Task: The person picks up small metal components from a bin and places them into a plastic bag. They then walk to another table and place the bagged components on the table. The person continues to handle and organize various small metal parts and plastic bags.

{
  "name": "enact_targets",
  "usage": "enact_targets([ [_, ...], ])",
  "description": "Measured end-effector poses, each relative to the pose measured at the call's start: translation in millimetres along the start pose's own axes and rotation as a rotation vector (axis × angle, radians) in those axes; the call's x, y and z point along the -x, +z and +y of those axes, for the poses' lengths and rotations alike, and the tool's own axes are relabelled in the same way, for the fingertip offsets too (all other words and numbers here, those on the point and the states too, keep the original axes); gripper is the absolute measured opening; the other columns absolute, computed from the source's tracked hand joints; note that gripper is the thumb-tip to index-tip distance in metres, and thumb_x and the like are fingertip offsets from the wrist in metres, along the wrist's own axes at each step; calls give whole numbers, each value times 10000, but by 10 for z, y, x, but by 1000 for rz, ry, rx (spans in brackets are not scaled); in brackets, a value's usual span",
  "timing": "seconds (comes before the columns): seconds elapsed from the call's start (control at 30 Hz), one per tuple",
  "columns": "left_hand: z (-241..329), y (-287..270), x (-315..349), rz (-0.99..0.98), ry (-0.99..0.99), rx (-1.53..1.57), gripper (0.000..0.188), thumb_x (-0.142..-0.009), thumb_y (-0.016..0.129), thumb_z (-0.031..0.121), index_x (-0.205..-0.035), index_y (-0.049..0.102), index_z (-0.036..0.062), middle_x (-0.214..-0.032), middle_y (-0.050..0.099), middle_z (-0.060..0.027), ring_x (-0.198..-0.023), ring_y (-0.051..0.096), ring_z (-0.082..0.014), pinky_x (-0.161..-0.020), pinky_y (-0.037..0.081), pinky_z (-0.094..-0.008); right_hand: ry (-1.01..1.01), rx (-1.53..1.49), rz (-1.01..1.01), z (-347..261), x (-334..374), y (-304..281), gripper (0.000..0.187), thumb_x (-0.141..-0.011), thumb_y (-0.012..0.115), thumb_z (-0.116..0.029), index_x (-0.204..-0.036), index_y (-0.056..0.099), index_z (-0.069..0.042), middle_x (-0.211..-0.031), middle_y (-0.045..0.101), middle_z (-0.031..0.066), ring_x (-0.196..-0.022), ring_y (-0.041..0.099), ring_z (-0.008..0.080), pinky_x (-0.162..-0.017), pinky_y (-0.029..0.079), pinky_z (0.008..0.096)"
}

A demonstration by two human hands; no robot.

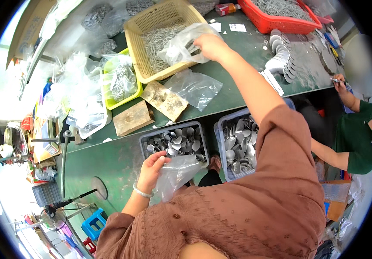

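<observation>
Near my body, my left hand (150, 172) pinches the edge of a transparent plastic bag (179, 172) that hangs limp beside a grey crate (142, 146) of shiny oval metal pieces (180, 140). My right arm stretches far across the green bench. Over the right side of a pale yellow basket (134, 36), my right hand (212, 46) is closed at another transparent bag (186, 43) with some metal pieces inside. Its fingertips are partly covered by the plastic. Thin wire-like metal parts (158, 49) lie heaped in the basket.
Two wooden blocks (132, 118) and a loose plastic bag (198, 88) lie along the bench's front edge. A lime-green tray (113, 103) stands left, a red basket (276, 23) far right. Another crate (233, 175) sits below. At right, a co-worker's hand (339, 82) holds a small part.
</observation>
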State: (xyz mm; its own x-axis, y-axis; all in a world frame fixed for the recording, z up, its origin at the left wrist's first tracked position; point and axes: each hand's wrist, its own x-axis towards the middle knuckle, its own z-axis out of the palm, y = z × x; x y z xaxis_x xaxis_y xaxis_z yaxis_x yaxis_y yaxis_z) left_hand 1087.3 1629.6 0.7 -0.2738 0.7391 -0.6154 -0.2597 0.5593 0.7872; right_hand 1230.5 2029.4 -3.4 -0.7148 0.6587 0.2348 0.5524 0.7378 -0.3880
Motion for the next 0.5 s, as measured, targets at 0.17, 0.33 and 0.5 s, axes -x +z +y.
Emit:
enact_targets([
  [0.17, -128, -292, 219, 139, 17, 56, 259, -838, 504, 161, -1056, 518, 22, -847, 605, -62, -705, 546, -101, -615, 437, -207, 134, 50, -255, 56, -543, 293, 255, -720, 474, -98, -934, 608, -61, -967, 585, 146, -922, 551, 277, -778, 431, 354],
  [0.33, -169, -408, 399, 220, -39, 105, 273, -833, 511, 157, -1069, 509, 20, -862, 604, -55, -718, 531, -88, -632, 433, -212, -55, 441, -189, 48, -692, 478, 238, -780, 436, -139, -909, 619, -59, -996, 586, 116, -947, 545, 233, -813, 427, 312],
  [0.5, -181, -457, 430, 222, -51, 134, 272, -834, 508, 149, -1070, 507, 15, -868, 603, -51, -729, 525, -83, -659, 436, -213, -185, 740, -202, -127, -661, 396, 228, -766, 447, -109, -899, 630, -88, -961, 603, 93, -903, 568, 206, -782, 446, 286],
])
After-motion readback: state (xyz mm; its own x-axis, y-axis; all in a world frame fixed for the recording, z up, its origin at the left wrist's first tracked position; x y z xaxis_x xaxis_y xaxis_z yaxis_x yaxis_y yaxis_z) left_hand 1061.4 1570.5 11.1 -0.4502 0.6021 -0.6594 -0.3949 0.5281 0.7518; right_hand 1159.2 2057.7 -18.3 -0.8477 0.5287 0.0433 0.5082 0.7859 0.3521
